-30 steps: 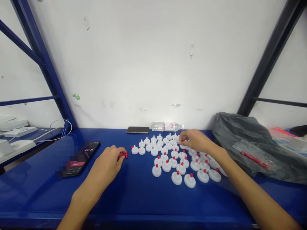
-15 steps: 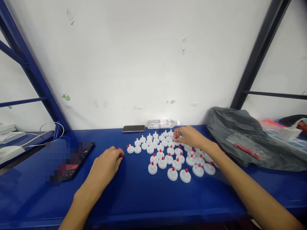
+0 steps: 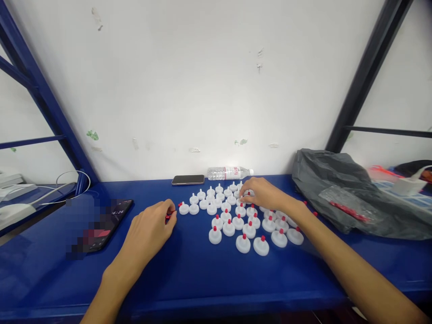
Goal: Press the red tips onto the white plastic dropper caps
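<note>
My left hand (image 3: 152,221) rests on the blue table, thumb and fingers closed around small red caps (image 3: 168,217). Over the back of the group of lids, my right hand (image 3: 262,193) has its thumb and fingertips closed at a white nozzle lid (image 3: 238,201), mostly hidden by them. A red tip shows just under its fingers. Bare white nozzle lids (image 3: 211,209) stand upright at the left and back. Nearer the front and right are white lids with red tips (image 3: 243,244). Another bit of red (image 3: 180,204) lies beside the leftmost lid.
A phone (image 3: 188,180) and a clear bottle (image 3: 229,173) lie along the wall. At left is a larger, partly blurred device with a lit screen (image 3: 118,216). A grey plastic bag (image 3: 317,175) sits at right, with a clear packet of red pieces (image 3: 349,209) on it.
My right hand has shifted slightly left, from a red tip to the neighbouring white nozzle lid. My left hand's thumb and fingers have moved a little around the red caps.
</note>
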Demonstrator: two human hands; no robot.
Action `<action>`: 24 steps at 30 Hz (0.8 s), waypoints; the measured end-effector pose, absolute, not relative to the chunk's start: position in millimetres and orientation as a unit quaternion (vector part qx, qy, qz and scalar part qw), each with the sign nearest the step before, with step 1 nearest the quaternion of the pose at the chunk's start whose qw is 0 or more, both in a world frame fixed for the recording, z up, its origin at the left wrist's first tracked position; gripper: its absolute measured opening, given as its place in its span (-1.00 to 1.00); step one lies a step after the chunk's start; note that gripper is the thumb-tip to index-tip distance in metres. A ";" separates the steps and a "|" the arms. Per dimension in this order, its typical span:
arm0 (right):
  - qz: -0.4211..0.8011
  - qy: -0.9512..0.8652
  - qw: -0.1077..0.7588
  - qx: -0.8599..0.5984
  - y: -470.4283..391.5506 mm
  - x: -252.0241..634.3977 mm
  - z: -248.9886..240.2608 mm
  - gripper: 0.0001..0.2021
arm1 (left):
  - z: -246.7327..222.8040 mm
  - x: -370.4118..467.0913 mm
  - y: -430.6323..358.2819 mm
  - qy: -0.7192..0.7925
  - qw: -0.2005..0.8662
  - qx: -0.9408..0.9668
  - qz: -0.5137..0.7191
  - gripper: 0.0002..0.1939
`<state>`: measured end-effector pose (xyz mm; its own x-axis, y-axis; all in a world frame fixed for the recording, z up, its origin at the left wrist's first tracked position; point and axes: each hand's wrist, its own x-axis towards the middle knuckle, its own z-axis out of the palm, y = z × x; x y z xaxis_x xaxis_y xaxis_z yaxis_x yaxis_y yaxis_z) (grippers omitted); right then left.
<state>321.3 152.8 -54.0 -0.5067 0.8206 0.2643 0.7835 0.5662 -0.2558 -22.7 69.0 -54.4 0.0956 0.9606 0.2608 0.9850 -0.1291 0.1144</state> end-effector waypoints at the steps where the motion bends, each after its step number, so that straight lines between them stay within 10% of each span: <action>1: 0.055 -0.865 0.187 -0.463 152.6 321.4 -53.3 -0.87 | -52.9 -21.6 68.1 -0.656 0.037 -0.738 -0.154 -0.76; 15: 0.059 -0.852 0.320 -0.409 29.5 261.5 -40.4 -0.88 | -23.1 -5.2 26.3 -0.510 -0.169 -0.761 -0.364 -0.72; 24: 0.004 -0.870 0.355 -0.342 16.2 239.5 -40.1 -0.49 | -20.6 10.9 13.0 -0.439 -0.200 -0.797 -0.362 -0.85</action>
<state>239.5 16.2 -40.1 -0.5130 0.5985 0.6153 0.5925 0.7656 -0.2507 10.9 13.0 -20.6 0.3517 0.8452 0.4024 0.5556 -0.5344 0.6370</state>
